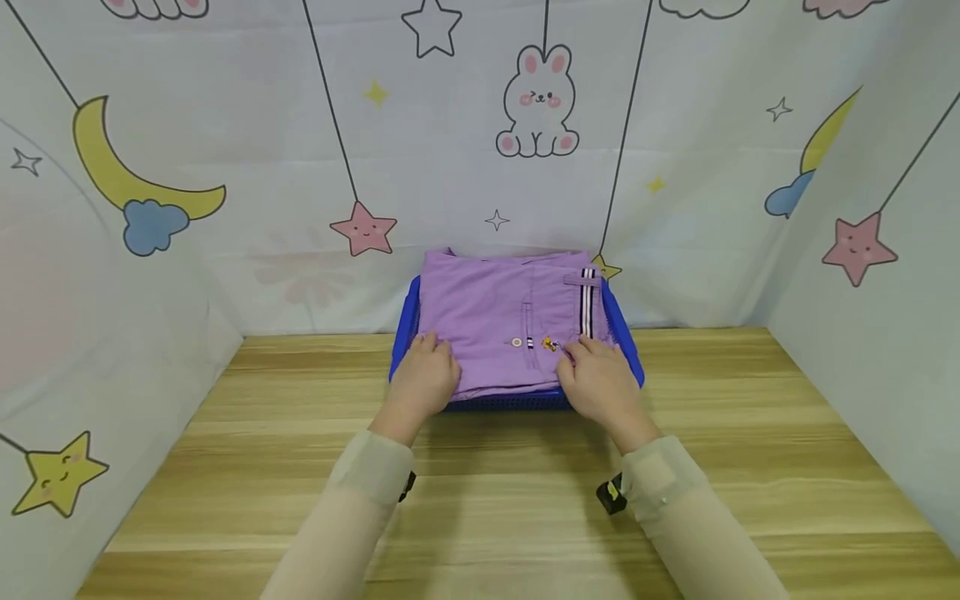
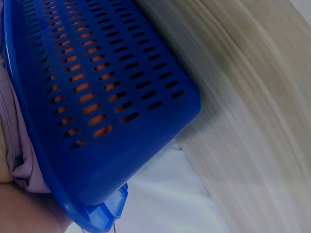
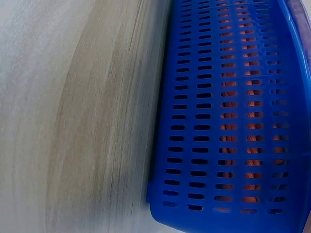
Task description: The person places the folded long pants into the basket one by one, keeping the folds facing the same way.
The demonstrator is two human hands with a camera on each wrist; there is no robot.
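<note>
Folded purple trousers (image 1: 480, 300) lie on top in a blue plastic basket (image 1: 510, 403), with a button, a small embroidered patch and a black-and-white striped trim facing up. My left hand (image 1: 426, 377) rests on their front left corner, beside the basket's rim. On the front right part, my right hand (image 1: 600, 382) touches the cloth near the patch, thumb set apart from the fingers. In the left wrist view, part of the left hand (image 2: 29, 211) shows against the trousers (image 2: 19, 131) at the rim. Orange material (image 3: 252, 126) shows through the basket's slots beneath.
The basket stands on a wood-grain table (image 1: 495, 517), close to the back curtain (image 1: 450, 167) printed with stars, moons and a bunny. Curtain walls close off the left and right sides. A black strapped device (image 1: 612, 494) sits under the right wrist.
</note>
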